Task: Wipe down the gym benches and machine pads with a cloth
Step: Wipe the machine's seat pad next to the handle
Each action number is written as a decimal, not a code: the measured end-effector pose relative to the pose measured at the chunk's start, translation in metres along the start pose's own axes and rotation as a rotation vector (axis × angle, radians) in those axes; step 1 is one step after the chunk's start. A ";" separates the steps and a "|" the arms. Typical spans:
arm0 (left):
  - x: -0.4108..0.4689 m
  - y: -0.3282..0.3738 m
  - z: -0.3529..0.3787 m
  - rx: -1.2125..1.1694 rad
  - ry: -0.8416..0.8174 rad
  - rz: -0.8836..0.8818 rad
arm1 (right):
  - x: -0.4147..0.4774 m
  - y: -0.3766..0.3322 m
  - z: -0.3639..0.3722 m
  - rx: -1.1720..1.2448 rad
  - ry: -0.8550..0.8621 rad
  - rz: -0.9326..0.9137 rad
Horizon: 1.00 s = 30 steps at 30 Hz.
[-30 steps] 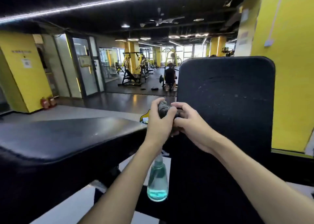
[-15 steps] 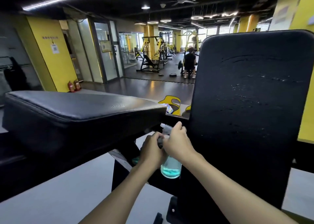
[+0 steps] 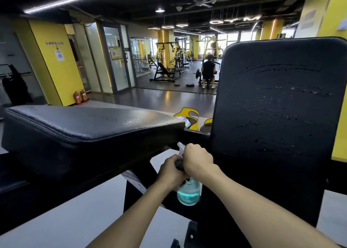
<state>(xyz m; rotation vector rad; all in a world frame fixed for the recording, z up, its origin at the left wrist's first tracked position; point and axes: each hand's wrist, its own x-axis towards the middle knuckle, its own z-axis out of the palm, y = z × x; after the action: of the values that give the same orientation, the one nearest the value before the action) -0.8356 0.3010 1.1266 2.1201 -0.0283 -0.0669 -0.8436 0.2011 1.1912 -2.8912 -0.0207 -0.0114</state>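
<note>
Dark cloth [image 3: 179, 166] bunched between my hands, low in the gap between two pads, left hand [image 3: 171, 172] fingers curled round it and the bottle [image 3: 188, 194] neck, right hand [image 3: 199, 160] fingers curled over the bottle top, seat pad [image 3: 84, 127] at left, wet-streaked back pad [image 3: 277, 106] at right

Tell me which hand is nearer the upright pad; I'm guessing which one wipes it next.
Right. The right hand, curled on the spray bottle, sits just left of the upright pad; the left hand, gripping the cloth, is farther left.
</note>
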 end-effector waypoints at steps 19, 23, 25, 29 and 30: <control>-0.054 0.120 -0.047 -0.215 -0.252 0.172 | -0.036 0.051 -0.126 0.983 0.620 -0.148; -0.067 0.135 -0.051 -0.293 -0.368 0.142 | -0.038 0.048 -0.148 1.168 0.640 -0.129; -0.071 0.138 -0.051 -0.354 -0.419 0.124 | -0.037 0.043 -0.157 1.260 0.635 -0.141; -0.079 0.142 -0.050 -0.379 -0.416 0.115 | -0.042 0.031 -0.166 1.409 0.636 -0.137; -0.081 0.142 -0.050 -0.373 -0.397 0.121 | -0.043 0.029 -0.166 1.421 0.629 -0.133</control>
<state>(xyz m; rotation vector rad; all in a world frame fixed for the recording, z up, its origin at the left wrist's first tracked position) -0.9123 0.2736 1.2766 1.7011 -0.3522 -0.3903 -0.8870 0.1318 1.3442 -1.3765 -0.0694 -0.6330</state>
